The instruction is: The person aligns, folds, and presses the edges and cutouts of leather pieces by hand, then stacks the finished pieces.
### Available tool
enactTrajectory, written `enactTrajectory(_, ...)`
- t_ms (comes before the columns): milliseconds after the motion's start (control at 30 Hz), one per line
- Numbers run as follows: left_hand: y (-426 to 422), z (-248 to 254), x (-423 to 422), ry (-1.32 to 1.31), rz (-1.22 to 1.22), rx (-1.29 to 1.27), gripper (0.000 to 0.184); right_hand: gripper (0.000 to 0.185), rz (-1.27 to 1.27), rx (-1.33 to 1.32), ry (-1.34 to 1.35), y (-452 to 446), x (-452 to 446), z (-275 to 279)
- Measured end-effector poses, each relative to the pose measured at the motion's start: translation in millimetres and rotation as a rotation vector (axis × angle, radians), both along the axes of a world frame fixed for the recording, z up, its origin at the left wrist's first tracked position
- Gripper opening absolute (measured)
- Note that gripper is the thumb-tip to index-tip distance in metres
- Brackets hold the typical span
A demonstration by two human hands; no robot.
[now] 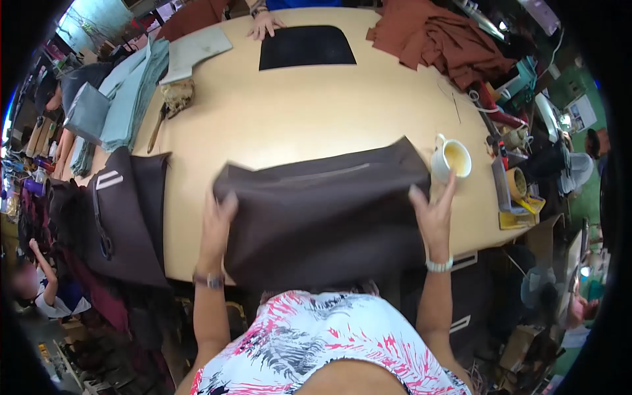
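A dark brown leather-like piece with a long pale slit-like line near its far edge is spread between my hands, its near part at the table's front edge. My left hand is closed on its left side, thumb on top, slightly blurred. At the right side, my right hand has its thumb on the piece and its index finger stretched toward a white mug of yellowish liquid; its other fingers are partly hidden. Slight blur smears the piece's corners.
Across the wooden table, a person's hand lies beside a black panel. Rust-brown pieces lie far right, grey-green sheets left. Scissors rest on dark material; a brush lies near. Tape stands right.
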State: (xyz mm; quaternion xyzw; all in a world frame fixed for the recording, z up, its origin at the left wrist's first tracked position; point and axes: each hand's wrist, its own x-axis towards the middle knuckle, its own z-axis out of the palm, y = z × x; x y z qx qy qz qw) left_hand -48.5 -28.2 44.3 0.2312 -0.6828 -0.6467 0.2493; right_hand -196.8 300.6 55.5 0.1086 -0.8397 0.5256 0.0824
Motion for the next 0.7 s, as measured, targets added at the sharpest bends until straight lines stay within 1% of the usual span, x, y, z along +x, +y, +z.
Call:
enactTrajectory(33,-2,-15,27,-0.114,-0.104,-0.408,0.057,0.081,0.036,0.088,-0.076,15,13,-15)
enactTrajectory(100,-10,-22,39,-0.174,-0.185,-0.531,0.069,0.083,0.107,-0.015,-0.408,36,24,-24)
enactTrajectory(133,-10,-8,41,-0.125,-0.161,-0.239,0.071,0.081,0.12,-0.192,-0.404,31,29,-12)
enactTrajectory(167,-10,11,39,-0.063,-0.151,-0.064,0.072,0.078,0.081,-0.188,-0.436,31,26,13)
enactTrajectory(200,-11,29,37,0.003,-0.131,0.111,0.072,0.075,0.072,-0.26,-0.378,22,9,32)
enactTrajectory(233,-19,47,15,0.077,-0.102,0.13,0.07,0.072,0.067,-0.329,-0.319,12,-8,50)
enactTrajectory(267,-26,65,-8,0.152,-0.076,0.147,0.067,0.068,0.093,-0.474,-0.169,5,-31,55)
enactTrajectory(300,-41,71,-30,0.19,-0.09,0.115,0.063,0.067,0.13,-0.459,-0.161,-2,-60,59)
enactTrajectory(333,-62,66,-57,0.16,-0.12,0.111,0.061,0.066,0.167,-0.443,-0.154,-11,-93,60)
enactTrajectory(400,-105,58,-110,0.099,-0.182,0.1,0.056,0.061,0.165,-0.268,-0.204,-31,-173,38)
enactTrajectory(433,-127,55,-138,-0.073,-0.13,0.056,0.054,0.057,0.167,-0.251,-0.253,-45,-216,20)
enactTrajectory(467,-142,53,-162,-0.065,-0.139,0.055,0.052,0.054,0.17,-0.233,-0.299,-58,-251,14)
enactTrajectory(500,-155,56,-183,-0.056,-0.147,0.052,0.051,0.045,0.134,-0.174,-0.261,-69,-268,30)
enactTrajectory(533,-169,63,-201,-0.011,-0.235,0.135,0.049,0.038,0.099,-0.116,-0.222,-82,-285,47)
enactTrajectory(567,-174,82,-216,0.003,-0.228,0.096,0.048,0.03,0.107,-0.021,-0.043,-89,-326,64)
enactTrajectory(600,-171,110,-221,0.11,-0.191,-0.05,0.049,0.024,0.109,0.075,0.129,-91,-361,77)
enactTrajectory(633,-161,145,-220,0.208,-0.223,-0.044,0.048,0.018,0.169,-0.089,0.204,-97,-361,105)
enactTrajectory(667,-177,164,-229,0.29,-0.288,-0.091,0.046,0.013,0.226,-0.251,0.275,-98,-351,146)
enactTrajectory(700,-182,183,-225,0.398,-0.361,-0.082,0.045,0.023,0.174,-0.315,0.237,-96,-342,174)
